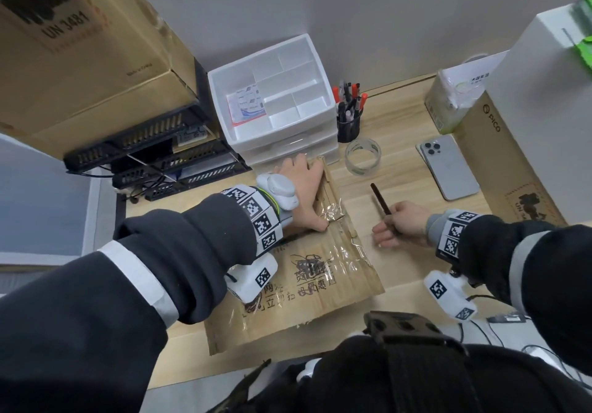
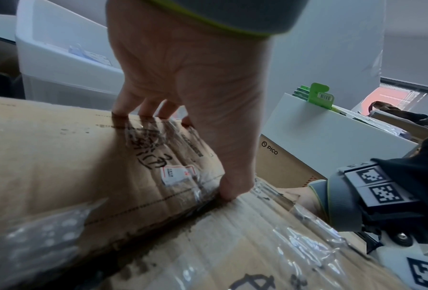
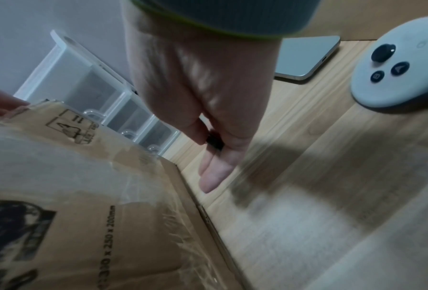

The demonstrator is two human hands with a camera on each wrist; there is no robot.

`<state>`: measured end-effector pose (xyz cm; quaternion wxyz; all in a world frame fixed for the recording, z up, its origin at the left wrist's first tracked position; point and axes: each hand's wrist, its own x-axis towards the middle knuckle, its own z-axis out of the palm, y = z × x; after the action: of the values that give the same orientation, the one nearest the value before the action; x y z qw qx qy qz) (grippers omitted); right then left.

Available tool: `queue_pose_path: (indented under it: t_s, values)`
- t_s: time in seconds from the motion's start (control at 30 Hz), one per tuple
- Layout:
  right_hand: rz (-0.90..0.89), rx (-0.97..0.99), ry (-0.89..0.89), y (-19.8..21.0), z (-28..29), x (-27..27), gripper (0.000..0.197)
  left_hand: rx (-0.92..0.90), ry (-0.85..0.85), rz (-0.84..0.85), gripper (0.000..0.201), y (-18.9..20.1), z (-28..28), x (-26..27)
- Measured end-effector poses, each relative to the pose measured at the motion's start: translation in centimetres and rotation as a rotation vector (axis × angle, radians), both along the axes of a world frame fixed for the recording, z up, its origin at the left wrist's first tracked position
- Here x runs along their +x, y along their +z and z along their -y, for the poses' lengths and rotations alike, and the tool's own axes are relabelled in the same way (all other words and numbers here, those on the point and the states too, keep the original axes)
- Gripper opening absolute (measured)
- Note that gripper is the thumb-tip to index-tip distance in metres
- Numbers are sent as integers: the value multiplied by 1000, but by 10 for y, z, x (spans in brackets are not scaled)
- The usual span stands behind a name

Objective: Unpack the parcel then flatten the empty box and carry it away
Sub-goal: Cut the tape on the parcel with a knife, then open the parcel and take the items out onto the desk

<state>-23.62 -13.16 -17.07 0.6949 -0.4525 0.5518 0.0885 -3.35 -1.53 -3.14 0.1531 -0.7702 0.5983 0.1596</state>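
A brown cardboard parcel [image 1: 307,278] with clear tape and black printing lies on the wooden desk [image 1: 407,172] in front of me. My left hand [image 1: 302,185] presses flat on its far end, fingers reaching the far edge. In the left wrist view the thumb [image 2: 232,188] sits at the taped centre seam of the parcel [image 2: 59,157]. To the right of the parcel, my right hand [image 1: 400,223] hovers low over the desk and pinches a dark pen-like tool [image 1: 381,199], its tip pointing away from me. The right wrist view shows that tool [image 3: 214,142] between thumb and fingers beside the parcel [image 3: 84,225].
Behind the parcel stands a white drawer organiser [image 1: 272,98], with a pen cup [image 1: 349,124], a clear tape roll [image 1: 363,155] and a phone [image 1: 448,170] to its right. A PICO carton [image 1: 499,162] lines the right side. A big cardboard box [image 1: 80,44] rests on black trays [image 1: 144,146] at left.
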Motion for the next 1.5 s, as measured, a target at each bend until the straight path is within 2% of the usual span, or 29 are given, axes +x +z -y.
queue_pose_path:
  t_s: [0.07,0.2,0.3,0.4,0.53,0.7,1.0,1.17,1.27,1.37,1.5]
  values:
    - [-120,-60,1,-8,4,-1,11,1,-2,-7,96,2,1,-1]
    - [-326,-321,306,-25,16,-7,7,6,3,-16,97,2,2,-1]
    - [-391,-384,421,-33,20,-12,28,3,8,-8,99,0,1,-2]
    - [-417,-419,410,-35,19,-9,33,-7,1,-5,100,0,1,0]
    - [-516,-494,408,-40,13,-1,22,-19,-12,-5,101,-1,0,1]
    - [-526,-492,439,-43,5,3,12,-34,-14,-3,100,0,-2,1]
    - [-582,-554,520,-42,-10,-1,14,-54,-14,-16,98,-2,-7,2]
    - [-602,-583,529,-41,-15,-2,16,-72,-28,-35,96,-3,-8,3]
    - [-575,-633,469,-36,-16,-1,21,-68,-40,-41,97,-3,-8,4]
    - [-463,-667,473,-24,-13,4,19,-44,-36,-49,94,1,-7,2]
    - [-204,-642,416,-1,-14,20,17,-35,-59,-101,84,11,-6,4]
